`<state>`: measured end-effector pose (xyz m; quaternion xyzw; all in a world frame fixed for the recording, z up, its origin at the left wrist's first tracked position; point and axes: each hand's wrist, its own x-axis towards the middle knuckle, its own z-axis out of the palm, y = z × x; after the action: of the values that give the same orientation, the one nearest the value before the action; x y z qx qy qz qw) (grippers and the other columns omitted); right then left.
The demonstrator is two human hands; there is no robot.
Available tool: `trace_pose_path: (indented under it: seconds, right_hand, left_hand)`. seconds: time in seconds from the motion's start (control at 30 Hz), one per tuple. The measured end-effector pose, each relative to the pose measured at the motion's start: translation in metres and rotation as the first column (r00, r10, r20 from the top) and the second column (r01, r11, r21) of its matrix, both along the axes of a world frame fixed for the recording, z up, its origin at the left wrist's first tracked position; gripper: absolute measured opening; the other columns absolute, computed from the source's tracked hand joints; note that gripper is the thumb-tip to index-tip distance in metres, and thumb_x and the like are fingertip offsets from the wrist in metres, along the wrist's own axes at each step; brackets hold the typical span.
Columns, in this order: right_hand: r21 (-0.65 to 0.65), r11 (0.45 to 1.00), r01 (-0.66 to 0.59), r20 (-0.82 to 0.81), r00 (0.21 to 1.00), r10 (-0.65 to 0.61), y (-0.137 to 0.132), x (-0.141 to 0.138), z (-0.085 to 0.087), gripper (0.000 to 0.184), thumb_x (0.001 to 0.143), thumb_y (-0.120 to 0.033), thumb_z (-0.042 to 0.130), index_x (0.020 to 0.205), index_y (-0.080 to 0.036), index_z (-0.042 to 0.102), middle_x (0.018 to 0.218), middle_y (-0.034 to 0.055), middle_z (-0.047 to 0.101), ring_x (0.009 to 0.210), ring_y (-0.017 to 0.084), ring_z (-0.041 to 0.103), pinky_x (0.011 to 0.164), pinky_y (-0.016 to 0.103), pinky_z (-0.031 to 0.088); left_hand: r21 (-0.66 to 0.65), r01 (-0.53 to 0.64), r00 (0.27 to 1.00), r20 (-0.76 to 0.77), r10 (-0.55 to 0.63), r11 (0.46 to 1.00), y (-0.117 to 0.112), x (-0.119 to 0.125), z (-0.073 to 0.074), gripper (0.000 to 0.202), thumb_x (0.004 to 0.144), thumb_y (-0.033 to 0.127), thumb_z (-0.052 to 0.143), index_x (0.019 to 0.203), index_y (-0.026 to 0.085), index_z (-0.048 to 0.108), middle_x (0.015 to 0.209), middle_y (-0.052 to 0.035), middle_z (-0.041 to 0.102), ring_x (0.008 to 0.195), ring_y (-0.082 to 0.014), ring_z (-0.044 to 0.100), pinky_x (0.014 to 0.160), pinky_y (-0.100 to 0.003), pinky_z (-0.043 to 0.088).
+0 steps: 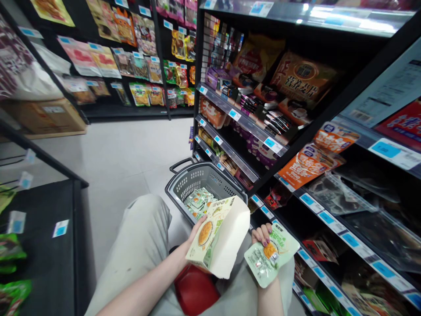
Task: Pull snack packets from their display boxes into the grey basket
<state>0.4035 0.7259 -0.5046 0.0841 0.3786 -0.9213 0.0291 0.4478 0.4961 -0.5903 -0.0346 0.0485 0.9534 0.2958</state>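
My left hand (196, 229) grips a pale green and cream cardboard box (213, 239) by its side, fingers mostly hidden behind it. The box is tilted, and its white inside faces right. In my right hand (262, 235) is a light green snack pouch (272, 252) with a picture of orange food, pinched at its upper left with dark-nailed fingers in front. Just beyond the box stands a grey shopping basket (184, 177) on the floor, with several similar green pouches (199, 199) lying inside. The box hides the basket's near right part.
Shelves of packaged food (243, 116) rise close on the right, with price-tag rails jutting out. A low black shelf (49, 263) stands at left. Hanging snack bags (131, 61) line the back wall; a cardboard carton (46, 116) sits at far left. Something red (195, 289) lies between my knees.
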Motion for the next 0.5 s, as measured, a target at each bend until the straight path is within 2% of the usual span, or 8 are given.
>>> trace_pose_path:
  seconds: [0.13, 0.27, 0.37, 0.5]
  right_hand:
    - [-0.086, 0.996, -0.037, 0.014, 0.999, 0.038, 0.001, -0.002, -0.002, 0.022, 0.08, -0.039, 0.057, 0.069, -0.022, 0.049, 0.055, -0.0072, 0.032, 0.043, 0.01, 0.025, 0.048, 0.03, 0.032]
    - [-0.059, 0.998, -0.023, 0.056, 0.998, 0.026, -0.001, -0.005, 0.0, 0.014, 0.07, -0.028, 0.065, 0.072, -0.021, 0.053, 0.056, -0.0069, 0.039, 0.045, 0.009, 0.034, 0.049, 0.026, 0.035]
    - [0.076, 0.996, 0.039, 0.135, 0.99, -0.049, -0.005, -0.005, 0.001, 0.017, 0.062, -0.024, 0.07, 0.074, -0.022, 0.058, 0.057, -0.0061, 0.05, 0.048, 0.01, 0.044, 0.052, 0.027, 0.04]
    - [0.324, 0.946, 0.027, 0.165, 0.983, -0.085, -0.013, -0.003, 0.002, 0.031, 0.054, -0.025, 0.08, 0.077, -0.021, 0.061, 0.073, -0.0011, 0.069, 0.064, 0.017, 0.061, 0.062, 0.03, 0.048]
  left_hand:
    - [0.003, -0.004, 1.0, -0.014, 0.004, 1.0, 0.0, 0.001, 0.001, 0.061, 0.092, 0.054, 0.041, 0.121, 0.006, 0.065, 0.101, -0.0116, 0.075, 0.101, -0.0223, 0.07, 0.094, -0.029, 0.05]
    - [0.006, -0.003, 0.999, -0.042, 0.003, 1.0, 0.0, 0.0, -0.001, 0.061, 0.091, 0.055, 0.043, 0.123, 0.007, 0.064, 0.102, -0.0112, 0.075, 0.103, -0.023, 0.069, 0.097, -0.03, 0.049]
    - [-0.003, -0.003, 0.999, -0.034, 0.002, 1.0, -0.001, 0.0, -0.004, 0.062, 0.092, 0.055, 0.041, 0.123, 0.007, 0.064, 0.103, -0.0112, 0.075, 0.103, -0.0226, 0.069, 0.095, -0.029, 0.049]
    - [-0.047, -0.025, 1.0, -0.013, 0.024, 0.999, -0.001, -0.001, -0.007, 0.059, 0.092, 0.054, 0.041, 0.12, 0.007, 0.066, 0.1, -0.0099, 0.075, 0.098, -0.0228, 0.07, 0.093, -0.03, 0.05]
